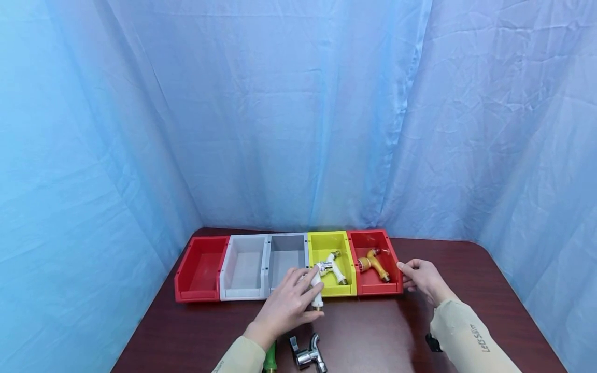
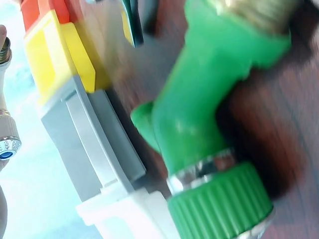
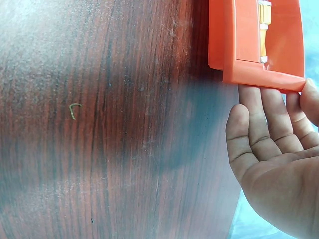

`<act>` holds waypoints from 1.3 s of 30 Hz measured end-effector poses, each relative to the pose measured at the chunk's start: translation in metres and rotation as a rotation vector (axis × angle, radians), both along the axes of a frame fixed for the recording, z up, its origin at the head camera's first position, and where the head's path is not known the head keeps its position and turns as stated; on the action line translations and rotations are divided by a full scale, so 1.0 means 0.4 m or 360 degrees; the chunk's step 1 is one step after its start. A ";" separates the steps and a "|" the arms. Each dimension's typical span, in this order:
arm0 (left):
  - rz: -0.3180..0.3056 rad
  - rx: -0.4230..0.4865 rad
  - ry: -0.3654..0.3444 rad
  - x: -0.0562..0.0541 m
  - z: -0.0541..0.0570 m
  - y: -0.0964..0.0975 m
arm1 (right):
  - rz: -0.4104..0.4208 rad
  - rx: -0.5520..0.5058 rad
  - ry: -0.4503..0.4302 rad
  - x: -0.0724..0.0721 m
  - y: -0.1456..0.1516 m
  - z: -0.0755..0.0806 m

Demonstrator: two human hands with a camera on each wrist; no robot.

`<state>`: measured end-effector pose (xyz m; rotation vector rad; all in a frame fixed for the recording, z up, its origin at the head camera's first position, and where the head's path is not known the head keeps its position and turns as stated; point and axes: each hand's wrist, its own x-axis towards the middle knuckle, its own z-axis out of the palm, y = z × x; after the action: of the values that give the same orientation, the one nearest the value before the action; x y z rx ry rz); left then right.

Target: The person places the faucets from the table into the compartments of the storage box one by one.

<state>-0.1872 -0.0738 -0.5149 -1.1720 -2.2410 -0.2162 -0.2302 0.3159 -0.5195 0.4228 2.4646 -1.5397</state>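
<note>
My left hand (image 1: 290, 300) grips a white tap (image 1: 317, 296) with a chrome collar and a brass threaded end, in front of the yellow bin (image 1: 332, 291). Part of this tap (image 2: 7, 127) shows at the left edge of the left wrist view. Inside the yellow bin lies another white tap (image 1: 337, 270). At the row's right end, my right hand (image 1: 423, 280) pinches the side wall of a red bin (image 1: 373, 290), thumb on its rim and fingers (image 3: 275, 117) along the outside. That bin holds an orange-yellow tap (image 1: 374, 264).
Farther left in the row stand a grey bin (image 1: 287, 242), a white bin (image 1: 242, 296) and another red bin (image 1: 198, 296). A chrome tap (image 1: 309, 355) lies on the dark wooden table (image 1: 368, 336) near me, beside a green tap (image 2: 192, 114). Blue curtains (image 1: 289, 114) surround the table.
</note>
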 end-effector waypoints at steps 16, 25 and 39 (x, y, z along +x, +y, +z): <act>0.0078 -0.0009 0.0082 -0.065 0.008 -0.058 | 0.0011 -0.0026 0.0038 0.002 0.001 -0.005; 0.0124 0.0000 -0.0054 -0.082 0.004 -0.079 | 0.0004 -0.0018 0.0027 -0.001 0.003 -0.008; 0.0195 -0.0048 -0.0037 -0.118 -0.007 -0.103 | 0.0005 -0.0019 0.0026 0.000 0.003 -0.010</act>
<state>-0.2345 -0.1149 -0.5176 -1.0477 -2.3346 -0.1483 -0.2302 0.3170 -0.5235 0.4056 2.4656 -1.5620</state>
